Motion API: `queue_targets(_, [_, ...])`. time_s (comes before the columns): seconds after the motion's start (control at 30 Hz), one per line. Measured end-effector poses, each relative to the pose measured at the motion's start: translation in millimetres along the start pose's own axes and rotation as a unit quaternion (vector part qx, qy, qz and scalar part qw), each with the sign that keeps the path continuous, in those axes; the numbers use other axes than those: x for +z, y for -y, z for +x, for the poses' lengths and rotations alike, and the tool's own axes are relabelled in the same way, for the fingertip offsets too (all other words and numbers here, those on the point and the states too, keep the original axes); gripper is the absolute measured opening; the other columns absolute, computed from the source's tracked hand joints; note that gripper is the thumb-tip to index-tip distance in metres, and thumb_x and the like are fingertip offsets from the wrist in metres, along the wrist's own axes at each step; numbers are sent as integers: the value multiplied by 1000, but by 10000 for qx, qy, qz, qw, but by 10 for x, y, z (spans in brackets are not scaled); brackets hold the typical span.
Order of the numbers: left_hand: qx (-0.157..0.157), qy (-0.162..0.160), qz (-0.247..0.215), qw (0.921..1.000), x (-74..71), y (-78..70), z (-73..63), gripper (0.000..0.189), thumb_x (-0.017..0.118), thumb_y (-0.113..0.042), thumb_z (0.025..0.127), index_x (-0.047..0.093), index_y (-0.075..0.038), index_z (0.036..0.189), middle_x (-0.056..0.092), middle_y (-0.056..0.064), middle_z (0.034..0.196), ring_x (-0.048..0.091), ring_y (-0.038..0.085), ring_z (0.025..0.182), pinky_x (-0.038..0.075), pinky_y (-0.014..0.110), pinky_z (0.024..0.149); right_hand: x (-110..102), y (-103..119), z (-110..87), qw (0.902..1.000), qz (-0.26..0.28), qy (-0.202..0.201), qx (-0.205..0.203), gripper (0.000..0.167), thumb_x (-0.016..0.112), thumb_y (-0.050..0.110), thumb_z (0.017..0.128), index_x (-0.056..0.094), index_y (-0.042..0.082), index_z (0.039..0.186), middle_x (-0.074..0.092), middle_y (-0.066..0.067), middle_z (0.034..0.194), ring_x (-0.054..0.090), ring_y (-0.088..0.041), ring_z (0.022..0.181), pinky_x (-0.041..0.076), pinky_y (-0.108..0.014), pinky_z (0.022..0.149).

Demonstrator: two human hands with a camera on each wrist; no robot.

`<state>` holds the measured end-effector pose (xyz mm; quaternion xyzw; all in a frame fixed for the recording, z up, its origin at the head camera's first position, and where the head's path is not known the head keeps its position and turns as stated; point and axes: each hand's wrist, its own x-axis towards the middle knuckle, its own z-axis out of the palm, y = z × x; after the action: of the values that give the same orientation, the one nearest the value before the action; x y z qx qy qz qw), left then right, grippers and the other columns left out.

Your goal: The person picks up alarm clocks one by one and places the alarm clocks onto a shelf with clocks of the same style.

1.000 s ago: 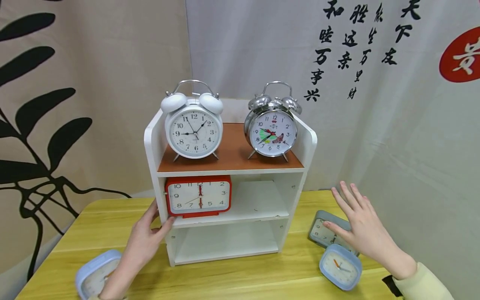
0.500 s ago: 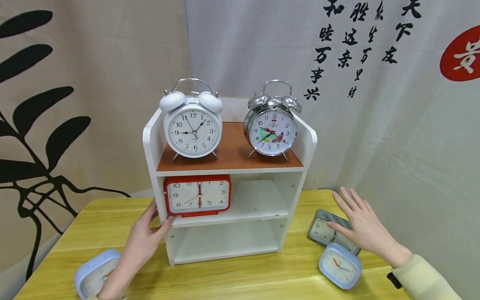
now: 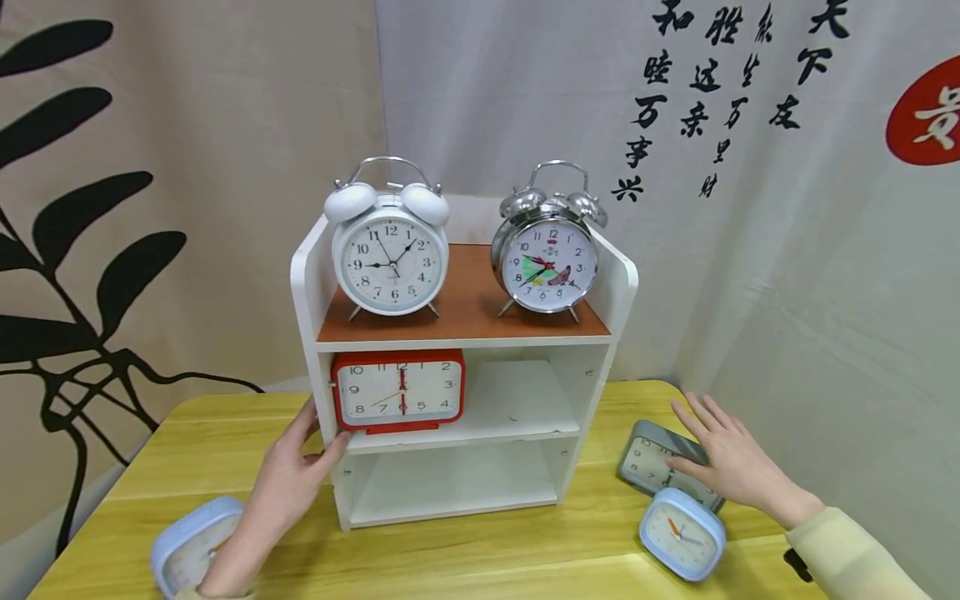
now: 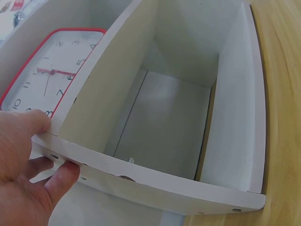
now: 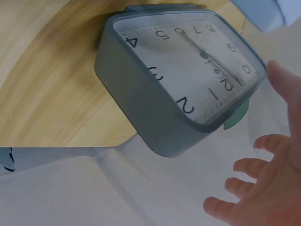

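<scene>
A white three-tier shelf (image 3: pixel 609 292) stands on a yellow wooden table (image 3: pixel 465 558). My left hand (image 3: pixel 296 471) grips its left side panel, thumb on the front edge and fingers on the outside; the left wrist view shows the hand (image 4: pixel 26 165) around that panel (image 4: pixel 141 181). A red rectangular clock (image 3: pixel 397 390) stands on the middle tier beside it. My right hand (image 3: pixel 723 458) is spread flat just over a grey square clock (image 3: pixel 648 462) lying on the table at the right. In the right wrist view the fingers (image 5: pixel 254 193) stay off the grey clock (image 5: pixel 183 80).
A white twin-bell clock (image 3: pixel 390 250) and a silver twin-bell clock (image 3: pixel 546 254) stand on the top board. A light blue clock (image 3: pixel 681 533) lies in front of the grey one, another blue clock (image 3: pixel 187 554) at the front left. Cloth backdrops hang close behind.
My right hand has come down and slightly right, closer over the grey clock. The left hand stays on the shelf's side panel.
</scene>
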<state>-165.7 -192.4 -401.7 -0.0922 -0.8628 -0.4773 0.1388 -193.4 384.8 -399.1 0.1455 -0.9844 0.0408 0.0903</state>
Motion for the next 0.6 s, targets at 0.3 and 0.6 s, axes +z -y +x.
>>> queue_targets(0.3, [41,0,11,10000,-1,-16,15,71,62,-20,107,26,-8,167,46,29,161,52,52,142,69,43,87,59,-81,-2,9998,-182,76,-64,97,80,50,89,38,0,161,36,-36,163,37,-60,147,40,-82,110])
queue_targets(0.6, [-18,42,63,10000,-3,-10,10,72,62,-19,107,25,-7,167,46,30,160,53,53,141,69,44,88,100,-98,10,9997,-140,32,-201,92,83,42,89,42,-5,157,42,-39,159,42,-63,142,45,-75,112])
